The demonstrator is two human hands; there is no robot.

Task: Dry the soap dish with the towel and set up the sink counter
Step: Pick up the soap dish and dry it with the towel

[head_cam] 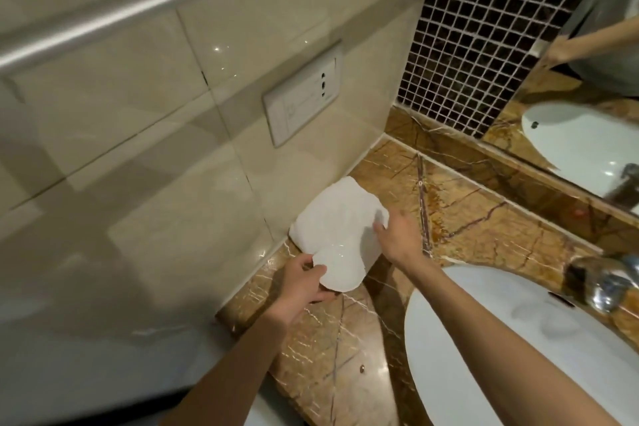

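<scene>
Now the left hand [304, 284] is gripping the white soap dish [340, 270] over the desk [466, 211], at the edge of the towel [335, 214]; the right hand [394, 235] is pinching its corner. Wall plate [304, 93] marks are too blurred to read.

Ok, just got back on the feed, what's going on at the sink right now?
A person stands at the marble counter beside the sink. The left hand holds the white soap dish by its near rim, at the near edge of the towel. The towel lies bunched on the counter against the wall. The right hand reaches to the towel's right edge. Whether its fingers have pinched the cloth is unclear. The dish does not look wrapped in the towel yet.
</scene>
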